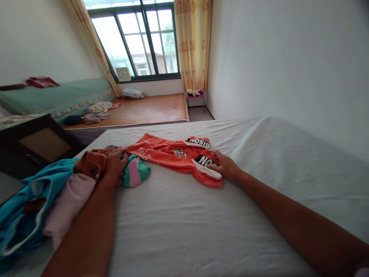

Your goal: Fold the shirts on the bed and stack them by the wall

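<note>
An orange shirt (173, 157) is pressed flat on a white bed (201, 223) by the open right hand (223, 164); its other end is gripped by the left hand (115, 163) (even tension is best kept).

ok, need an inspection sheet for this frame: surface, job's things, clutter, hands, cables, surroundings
Surface: bed with white sheet, slightly wrinkled.
Job's things: orange T-shirt lying spread out, black-and-white lettering on its sleeves.
Clutter: pile at left edge: rust-brown garment, green-and-pink striped garment, pale pink garment, teal garment.
Hands: left hand on the pile where it meets the shirt; right hand pressing the shirt's sleeve; grip unclear on both.
Cables: nothing seen.
Surroundings: window, yellow curtains, second bed with bamboo mat, small stool.
</note>
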The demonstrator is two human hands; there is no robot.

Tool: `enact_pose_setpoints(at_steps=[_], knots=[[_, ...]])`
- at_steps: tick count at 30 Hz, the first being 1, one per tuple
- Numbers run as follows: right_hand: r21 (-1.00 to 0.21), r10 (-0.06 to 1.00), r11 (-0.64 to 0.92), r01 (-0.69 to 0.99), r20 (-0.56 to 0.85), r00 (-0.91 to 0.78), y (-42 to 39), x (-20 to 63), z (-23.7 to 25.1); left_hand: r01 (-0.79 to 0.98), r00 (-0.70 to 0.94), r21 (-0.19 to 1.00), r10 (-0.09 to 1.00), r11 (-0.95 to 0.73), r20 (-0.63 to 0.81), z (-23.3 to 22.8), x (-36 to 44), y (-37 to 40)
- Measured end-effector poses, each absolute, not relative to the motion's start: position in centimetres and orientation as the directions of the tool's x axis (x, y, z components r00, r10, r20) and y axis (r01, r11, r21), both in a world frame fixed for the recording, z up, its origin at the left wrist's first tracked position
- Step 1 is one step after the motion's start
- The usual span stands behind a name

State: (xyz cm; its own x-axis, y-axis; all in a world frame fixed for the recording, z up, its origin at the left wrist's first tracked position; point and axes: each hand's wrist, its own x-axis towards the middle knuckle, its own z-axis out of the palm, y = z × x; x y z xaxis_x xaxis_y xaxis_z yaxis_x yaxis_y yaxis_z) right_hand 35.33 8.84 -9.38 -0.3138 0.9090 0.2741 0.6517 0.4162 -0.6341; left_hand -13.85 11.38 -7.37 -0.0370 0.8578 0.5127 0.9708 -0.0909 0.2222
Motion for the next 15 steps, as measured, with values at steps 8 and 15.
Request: enact_pose_setpoints(at_steps=[8,15], knots=[[-0.448,0.915,0.385,0.807,0.296,-0.273,11.5,37.8,-10.1,0.921,0.33,0.089,0.882,-0.379,0.338,-7.2,-4.3,9.8],[-0.178,0.944,-0.301,0.937,0.088,0.319,13.8,52.0,-11.7,0.904,0.307,0.158,0.862,-0.396,0.404,-9.5,-5.3,10.9]])
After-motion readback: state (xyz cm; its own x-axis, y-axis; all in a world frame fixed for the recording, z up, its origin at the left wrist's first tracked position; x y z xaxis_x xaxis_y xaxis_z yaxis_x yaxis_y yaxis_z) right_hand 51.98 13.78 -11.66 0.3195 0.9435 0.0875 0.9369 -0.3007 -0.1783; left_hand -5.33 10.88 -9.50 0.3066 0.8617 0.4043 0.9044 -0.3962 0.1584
